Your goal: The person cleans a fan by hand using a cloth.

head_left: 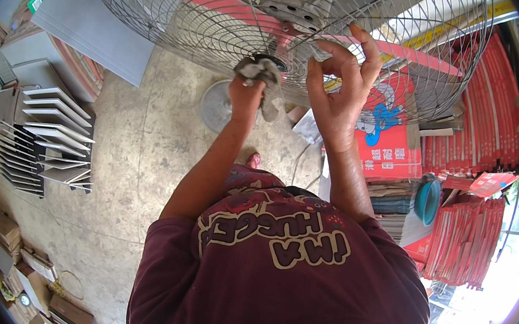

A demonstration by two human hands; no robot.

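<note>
Head view looks down over a person in a maroon printed shirt (276, 273), both bare forearms rising from the lower edge toward a big wire fan guard (196, 24) that fills the frame from 11 to 2 o'clock. At about 12 o'clock the left hand (245, 94) is closed around a crumpled grey rag (258, 73), pressing it against the wires right at the dark hub (275, 60) in the middle of the guard; a loose end of the rag hangs down beside the wrist. Just to the right, toward 1 o'clock, the right hand (339, 89) is partly open, palm turned toward the camera, fingers curled and spread, with the fingertips (356, 29) touching the wires of the guard; it grips nothing that I can make out. Behind the wires sit the grey motor housing (294, 2) and a red blade (219, 3). Below the guard, on the concrete floor (139, 148), a round grey disc (217, 107) lies near the left wrist. At 9 o'clock a rack of slanted grey tiles (51, 138) stands well apart from the hands, and cardboard boxes (40, 289) crowd the floor at 8 o'clock. From 3 to 4 o'clock, stacks of flat red cartons (486, 115) lean together, with a teal bowl (428, 199) wedged among them.
</note>
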